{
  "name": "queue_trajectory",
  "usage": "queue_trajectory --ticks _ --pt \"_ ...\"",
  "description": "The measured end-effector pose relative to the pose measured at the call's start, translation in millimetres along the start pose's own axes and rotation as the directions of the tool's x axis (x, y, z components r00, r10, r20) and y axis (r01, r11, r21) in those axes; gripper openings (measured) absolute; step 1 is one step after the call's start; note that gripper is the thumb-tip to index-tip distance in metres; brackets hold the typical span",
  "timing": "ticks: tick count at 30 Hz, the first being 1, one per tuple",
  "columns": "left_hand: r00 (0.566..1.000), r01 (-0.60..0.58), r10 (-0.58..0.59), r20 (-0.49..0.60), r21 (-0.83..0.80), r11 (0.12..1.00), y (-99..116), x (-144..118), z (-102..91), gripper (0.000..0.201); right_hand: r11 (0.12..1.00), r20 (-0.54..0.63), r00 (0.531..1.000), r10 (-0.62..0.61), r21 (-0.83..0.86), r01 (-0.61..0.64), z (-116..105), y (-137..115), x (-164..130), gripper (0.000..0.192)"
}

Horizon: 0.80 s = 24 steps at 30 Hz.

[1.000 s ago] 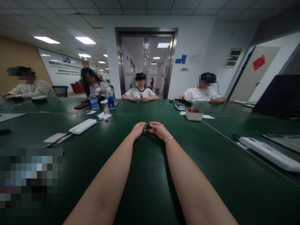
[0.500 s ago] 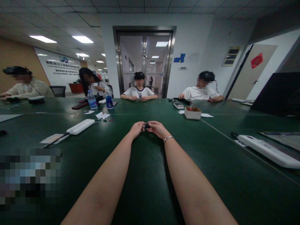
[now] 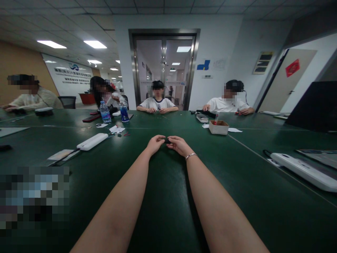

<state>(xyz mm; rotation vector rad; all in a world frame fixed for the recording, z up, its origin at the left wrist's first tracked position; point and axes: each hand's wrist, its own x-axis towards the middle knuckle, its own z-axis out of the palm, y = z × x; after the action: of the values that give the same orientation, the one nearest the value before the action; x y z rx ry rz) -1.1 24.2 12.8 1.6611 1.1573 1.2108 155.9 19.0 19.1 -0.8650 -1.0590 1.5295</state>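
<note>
Mid-frame: both hands working at one small black object

Head view, the only one. Just below frame centre, the right hand [image 3: 180, 145] is holding the small black object [image 3: 166, 141], thumb and fingers clamping its right end. The left hand [image 3: 156, 143] is reaching in from the left, fingers bunching together with tips right at the object's left end; can't tell if they're gripping or only grazing it. Also can't tell if the object is touching the green table [image 3: 165, 196].

Change: half a second ago a pale bit was showing at the object's left end; now it isn't showing, and the left fingers are pointing straighter. My read: the left grip is shifting while the right is doing the holding.

Around: a white power strip [image 3: 92, 141] is lying left of centre, another white strip [image 3: 302, 171] is sitting at lower right. An open box [image 3: 219, 131] is standing right of centre. Upper middle, a person [image 3: 158, 104] is sitting opposite, hands resting at the far edge.
</note>
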Motion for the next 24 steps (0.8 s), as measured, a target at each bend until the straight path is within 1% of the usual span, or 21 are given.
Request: queue_trajectory --ticks 2,4,8,11,14,15,16,18,19,20,21,22,23,24 --pt "1.0 -0.015 0.015 -0.013 -0.037 0.999 1 -1 -1.1 0.029 1.0 -0.013 1.0 0.001 -0.008 -0.001 0 0 0 0.007" --pt "1.0 -0.025 0.024 -0.017 -0.079 0.997 1 -1 -2.0 0.031 0.999 -0.032 0.999 0.0 -0.053 -0.002 1 0 1 0.002" --pt "0.999 -0.031 0.029 -0.014 -0.133 0.991 -1 0 -3.0 0.031 0.987 -0.055 0.998 -0.016 -0.157 0.007 3 0 0 0.014" --pt "1.0 -0.019 0.017 -0.013 -0.159 0.987 -4 2 -3.2 0.031 0.992 -0.021 0.999 -0.027 -0.126 0.024 2 -1 -1 0.006" --pt "1.0 -0.023 0.02 -0.021 -0.186 0.982 -9 5 -3.1 0.031 0.995 0.043 0.998 -0.055 -0.087 0.058 1 -1 -1 0.031" --pt "0.999 -0.03 0.026 -0.021 -0.199 0.98 -11 6 -3.0 0.031 0.993 0.059 0.997 -0.049 -0.104 0.055 1 0 0 0.033" --pt "0.999 -0.037 0.033 -0.019 -0.211 0.977 -13 7 -3.0 0.031 0.99 0.069 0.997 -0.029 -0.139 0.039 2 0 1 0.03" --pt "0.999 -0.045 0.042 -0.021 -0.23 0.972 -15 9 -2.8 0.03 0.971 0.064 0.998 0.016 -0.24 -0.001 3 2 5 0.016" --pt "0.999 -0.046 0.043 -0.02 -0.235 0.971 -16 10 -2.6 0.03 0.958 0.053 0.998 0.022 -0.288 -0.006 4 3 6 0.012" --pt "0.999 -0.047 0.044 -0.019 -0.239 0.97 -17 11 -2.4 0.03 0.948 0.049 0.999 0.017 -0.319 -0.001 4 4 7 0.012" --pt "0.999 -0.048 0.045 -0.018 -0.242 0.969 -17 11 -2.2 0.03 0.945 0.057 0.998 0.007 -0.328 0.013 4 4 7 0.011" --pt "0.999 -0.049 0.047 -0.018 -0.246 0.968 -18 11 -2.1 0.03 0.949 0.077 0.997 -0.002 -0.315 0.027 4 3 6 0.005" --pt "0.999 -0.051 0.048 -0.018 -0.248 0.967 -17 11 -2.0 0.029 0.959 0.1 0.995 -0.012 -0.281 0.039 4 3 5 0.005" --pt "0.999 -0.053 0.049 -0.02 -0.248 0.967 -17 11 -2.0 0.029 0.971 0.121 0.993 -0.012 -0.236 0.041 3 2 3 0.015"
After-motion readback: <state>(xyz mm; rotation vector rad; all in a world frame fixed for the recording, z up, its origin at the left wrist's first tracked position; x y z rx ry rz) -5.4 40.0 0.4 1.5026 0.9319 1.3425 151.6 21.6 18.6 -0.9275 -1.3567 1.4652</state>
